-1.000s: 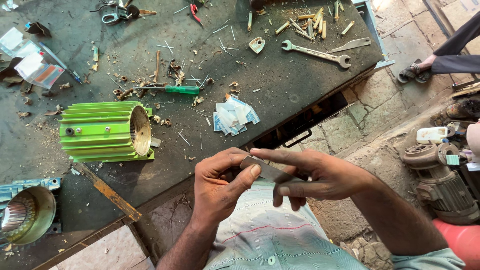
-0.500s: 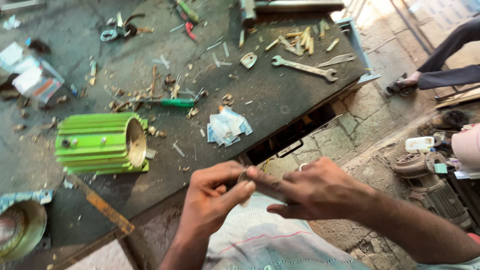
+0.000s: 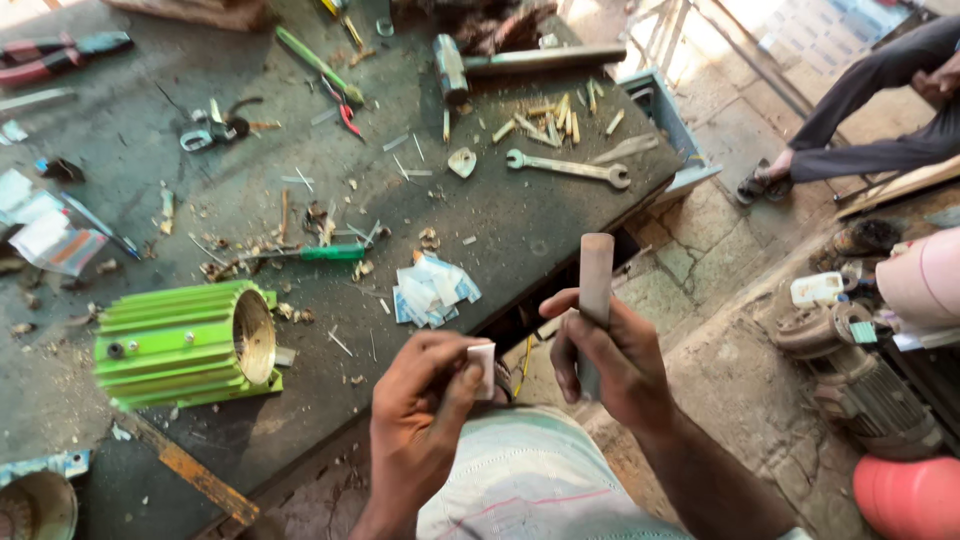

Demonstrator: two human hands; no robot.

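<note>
I saw the right hand (image 3: 610, 360) clamped around an upright stick (image 3: 596, 278), the left hand (image 3: 425, 405) pinching a small white piece (image 3: 483, 362).

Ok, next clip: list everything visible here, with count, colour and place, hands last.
workbench: one, dark grey, filling upper left
finned motor housing: one, bright green, bench lower left
screwdriver: one, green handle, bench centre
paper slips: small pile, white-blue, near bench edge
spanner: one, silver, bench right
hammer: one, metal, bench top
old motor: one, rusty grey, floor right
seated person's legs: grey trousers, top right
left hand: pinching a small white piece
right hand: gripping an upright brownish stick
</note>
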